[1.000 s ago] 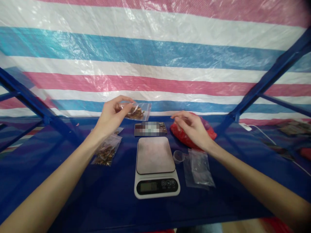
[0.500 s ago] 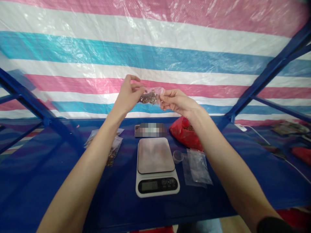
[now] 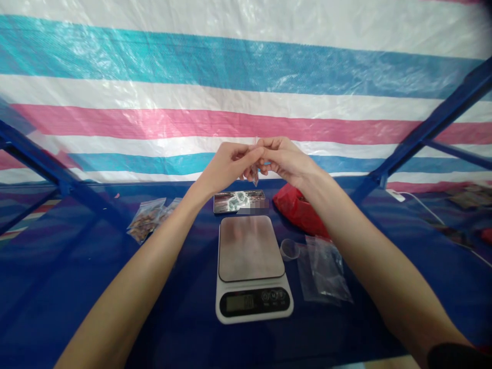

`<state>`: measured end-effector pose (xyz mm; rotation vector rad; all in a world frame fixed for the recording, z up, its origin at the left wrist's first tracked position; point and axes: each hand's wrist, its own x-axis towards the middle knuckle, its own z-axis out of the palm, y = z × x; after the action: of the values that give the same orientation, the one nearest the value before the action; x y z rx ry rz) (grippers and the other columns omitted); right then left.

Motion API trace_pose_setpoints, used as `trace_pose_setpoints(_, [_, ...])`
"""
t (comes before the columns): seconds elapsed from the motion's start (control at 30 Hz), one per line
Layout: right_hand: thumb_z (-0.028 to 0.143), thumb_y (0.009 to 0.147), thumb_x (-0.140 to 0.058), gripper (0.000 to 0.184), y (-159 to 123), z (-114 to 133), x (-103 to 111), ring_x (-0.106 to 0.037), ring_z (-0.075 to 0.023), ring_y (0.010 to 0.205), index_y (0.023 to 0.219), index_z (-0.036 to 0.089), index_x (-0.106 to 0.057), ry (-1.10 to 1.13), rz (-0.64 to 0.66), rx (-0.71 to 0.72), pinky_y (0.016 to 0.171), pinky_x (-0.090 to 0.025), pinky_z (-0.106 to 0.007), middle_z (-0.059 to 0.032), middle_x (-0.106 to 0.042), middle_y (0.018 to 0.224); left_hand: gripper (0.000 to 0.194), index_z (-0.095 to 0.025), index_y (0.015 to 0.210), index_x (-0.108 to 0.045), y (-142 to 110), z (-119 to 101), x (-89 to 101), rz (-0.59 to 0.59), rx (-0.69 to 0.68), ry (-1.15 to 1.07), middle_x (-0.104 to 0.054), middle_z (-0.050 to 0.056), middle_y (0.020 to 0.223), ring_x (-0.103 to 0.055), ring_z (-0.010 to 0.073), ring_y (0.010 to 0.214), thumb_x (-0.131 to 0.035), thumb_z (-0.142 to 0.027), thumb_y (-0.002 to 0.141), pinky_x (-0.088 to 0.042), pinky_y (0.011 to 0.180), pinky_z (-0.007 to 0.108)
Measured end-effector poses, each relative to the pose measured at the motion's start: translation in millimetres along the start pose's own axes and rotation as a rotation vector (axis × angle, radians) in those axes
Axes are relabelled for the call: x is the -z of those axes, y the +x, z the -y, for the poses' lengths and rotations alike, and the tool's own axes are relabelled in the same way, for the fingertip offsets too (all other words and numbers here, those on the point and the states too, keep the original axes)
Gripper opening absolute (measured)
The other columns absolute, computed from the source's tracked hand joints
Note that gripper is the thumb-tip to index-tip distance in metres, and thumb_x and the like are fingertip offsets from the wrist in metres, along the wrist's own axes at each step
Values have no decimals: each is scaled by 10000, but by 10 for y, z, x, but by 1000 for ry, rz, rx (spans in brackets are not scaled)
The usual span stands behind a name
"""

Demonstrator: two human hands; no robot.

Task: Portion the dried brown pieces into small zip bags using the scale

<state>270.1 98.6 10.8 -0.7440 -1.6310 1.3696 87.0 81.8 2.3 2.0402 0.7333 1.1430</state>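
Note:
My left hand (image 3: 230, 163) and my right hand (image 3: 282, 159) meet in the air above the far end of the digital scale (image 3: 250, 266). Both pinch the top of a small clear bag (image 3: 254, 175) with brown pieces in it, which hangs between the fingers and is mostly hidden by them. The scale's steel plate is bare. A red plastic bag (image 3: 300, 210) lies just under my right wrist.
Filled small clear bags (image 3: 148, 218) lie at the left on the blue table. Empty clear bags (image 3: 325, 269) and a small clear cup (image 3: 289, 249) lie right of the scale. A phone (image 3: 240, 201) lies behind it. Blue frame bars (image 3: 418, 138) slant at both sides; a striped tarp hangs behind.
The left hand lifted the filled bag from the left towards the middle. The right hand left the red bag and joined it; both now pinch the bag close together.

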Motion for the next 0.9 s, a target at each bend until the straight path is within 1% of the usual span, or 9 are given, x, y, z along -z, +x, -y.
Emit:
trace_pose_setpoints(0.1, [316, 800, -889, 314, -4, 1, -34, -521, -88, 483, 671, 182, -636, 1, 29, -29, 455, -400, -217, 23, -585, 532, 483, -137, 783, -744, -12, 4, 27, 61, 53, -56, -731, 71, 667, -668, 121, 583, -648, -554, 1009, -499, 564, 228])
trace_pose_setpoints(0.27, [377, 770, -921, 401, -17, 33, -60, -465, -68, 448, 643, 190, -590, -21, 122, -49, 435, -340, -210, 40, -573, 509, 377, -136, 869, -789, -26, -31, 115, 191, 158, -65, -753, 66, 696, -710, 144, 636, -716, -494, 964, -518, 572, 228])
trace_pose_setpoints(0.43, [445, 809, -906, 412, -3, 18, -12, -457, -71, 483, 691, 188, -607, -39, 183, -26, 464, -356, -217, 54, -556, 539, 305, -134, 873, -788, -40, -104, 237, 308, 213, -70, -801, 93, 829, -736, 156, 723, -670, -399, 966, -565, 659, 247])
trace_pose_setpoints(0.53, [467, 843, -879, 401, 6, -2, 9, -450, -76, 498, 716, 190, -618, -43, 204, -19, 471, -357, -227, 48, -565, 568, 281, -130, 895, -788, -43, -124, 274, 340, 245, -91, -809, 108, 872, -758, 178, 777, -634, -357, 956, -584, 707, 273])
trace_pose_setpoints(0.63, [485, 882, -839, 388, -8, 12, -4, -461, -89, 522, 734, 200, -620, -75, 214, -16, 484, -358, -240, 30, -604, 624, 264, -148, 773, -737, -44, -109, 270, 265, 254, -76, -757, 79, 723, -728, 172, 671, -597, -312, 926, -548, 634, 270])
trace_pose_setpoints(0.7, [471, 910, -804, 353, -26, 43, -33, -496, -109, 550, 758, 211, -621, -143, 209, -10, 505, -371, -256, 18, -616, 652, 281, -172, 654, -654, -42, -98, 246, 183, 234, -17, -652, 33, 568, -643, 143, 537, -570, -278, 901, -478, 550, 256])
trace_pose_setpoints(0.77, [406, 948, -741, 293, -41, 83, -74, -516, -129, 576, 765, 219, -610, -254, 172, 20, 534, -379, -274, 14, -602, 652, 314, -192, 576, -571, -36, -102, 209, 106, 212, 76, -556, 1, 486, -538, 119, 456, -550, -260, 881, -389, 490, 252])
trace_pose_setpoints(0.83, [283, 943, -678, 264, -51, 124, -116, -499, -141, 597, 709, 223, -572, -433, 63, 80, 567, -365, -290, 15, -561, 629, 344, -205, 511, -490, -25, -125, 173, 4, 182, 224, -479, -17, 448, -440, 103, 439, -570, -242, 843, -298, 470, 262])
trace_pose_setpoints(0.9, [193, 871, -672, 303, -61, 162, -146, -461, -152, 621, 622, 229, -502, -661, -133, 132, 596, -334, -309, 16, -501, 595, 396, -213, 451, -392, -14, -163, 147, -136, 140, 405, -369, -37, 420, -337, 91, 458, -619, -205, 774, -221, 481, 285])
